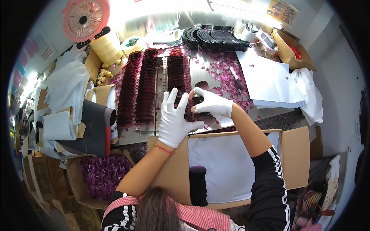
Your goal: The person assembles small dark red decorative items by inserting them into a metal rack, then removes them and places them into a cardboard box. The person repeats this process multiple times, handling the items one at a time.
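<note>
Noted left hand (173, 122) spread, apparently empty, by rightmost lens row (176, 75), perhaps for steadying. Noted right hand (213, 104) half-curled beside row; cannot confirm grip.

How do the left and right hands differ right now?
The left hand has its fingers spread, pointing mostly forward; the right hand bends its fingers leftward. The left hand's fingertips are covered, while the right hand shows bare thumb and finger tips. A red band circles the left wrist; none shows on the right. Both wear white gloves.
</note>
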Motion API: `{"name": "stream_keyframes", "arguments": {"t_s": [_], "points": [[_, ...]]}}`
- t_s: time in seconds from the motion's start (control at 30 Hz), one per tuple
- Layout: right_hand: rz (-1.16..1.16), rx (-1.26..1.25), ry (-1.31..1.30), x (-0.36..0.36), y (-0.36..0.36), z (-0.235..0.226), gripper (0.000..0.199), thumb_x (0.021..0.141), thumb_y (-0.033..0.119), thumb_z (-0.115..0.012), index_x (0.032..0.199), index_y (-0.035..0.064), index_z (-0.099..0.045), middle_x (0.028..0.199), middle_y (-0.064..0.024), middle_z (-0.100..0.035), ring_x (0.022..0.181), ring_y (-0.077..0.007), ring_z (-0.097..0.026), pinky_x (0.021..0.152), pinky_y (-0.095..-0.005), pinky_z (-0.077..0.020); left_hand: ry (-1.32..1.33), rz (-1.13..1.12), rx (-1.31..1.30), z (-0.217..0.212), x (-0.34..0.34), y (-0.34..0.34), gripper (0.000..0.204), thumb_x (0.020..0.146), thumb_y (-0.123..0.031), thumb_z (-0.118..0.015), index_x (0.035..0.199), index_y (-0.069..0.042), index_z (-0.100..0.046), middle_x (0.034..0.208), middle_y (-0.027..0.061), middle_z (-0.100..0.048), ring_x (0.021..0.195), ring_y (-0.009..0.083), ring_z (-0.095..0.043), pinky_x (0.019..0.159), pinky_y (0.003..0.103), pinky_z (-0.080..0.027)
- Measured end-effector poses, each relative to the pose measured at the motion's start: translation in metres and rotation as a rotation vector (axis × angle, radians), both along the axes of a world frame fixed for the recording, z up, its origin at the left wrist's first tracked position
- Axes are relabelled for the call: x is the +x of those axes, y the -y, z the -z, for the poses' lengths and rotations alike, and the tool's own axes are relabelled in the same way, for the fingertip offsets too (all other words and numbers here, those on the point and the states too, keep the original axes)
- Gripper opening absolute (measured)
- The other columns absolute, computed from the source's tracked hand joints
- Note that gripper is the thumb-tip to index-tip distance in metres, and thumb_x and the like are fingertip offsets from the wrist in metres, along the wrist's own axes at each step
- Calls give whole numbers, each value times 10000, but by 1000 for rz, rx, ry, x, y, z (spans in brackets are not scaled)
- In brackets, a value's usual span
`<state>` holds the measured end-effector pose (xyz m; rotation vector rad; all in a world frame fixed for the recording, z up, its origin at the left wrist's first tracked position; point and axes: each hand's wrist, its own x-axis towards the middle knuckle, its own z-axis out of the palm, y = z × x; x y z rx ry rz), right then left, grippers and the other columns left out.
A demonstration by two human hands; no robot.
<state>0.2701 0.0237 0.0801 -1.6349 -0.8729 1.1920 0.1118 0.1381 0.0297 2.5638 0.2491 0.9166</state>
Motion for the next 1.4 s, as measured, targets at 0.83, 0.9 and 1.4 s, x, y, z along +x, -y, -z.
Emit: {"name": "stream_keyframes", "arguments": {"t_s": [0.83,0.9,1.4], "points": [[-43,-40,413,-14,144,-39,316,732,-58,-649,1023,62,-626,878,-4,-615,826,-81,-561,784,-247,-491,-459,214,471,-62,35,-23,112,882,-149,-564,975,-95,-595,880,147,-619,820,337,-637,724,456,-525],[-76,-196,569,-16,194,-36,330,711,-54,-638,1017,67,-645,920,-34,-655,869,-118,-601,815,-261,-497,-449,212,502,-62,40,-20,109,919,-209,-576,969,-112,-589,876,130,-621,807,331,-642,708,458,-522],[-390,-802,1064,-61,332,1,272,802,348,-719,996,159,-743,992,-79,-694,1001,-281,-628,876,-402,-502,-208,432,-289,-82,0,-54,205,973,44,-478,1162,-29,-447,895,76,-597,815,137,-604,786,288,-514]]}}
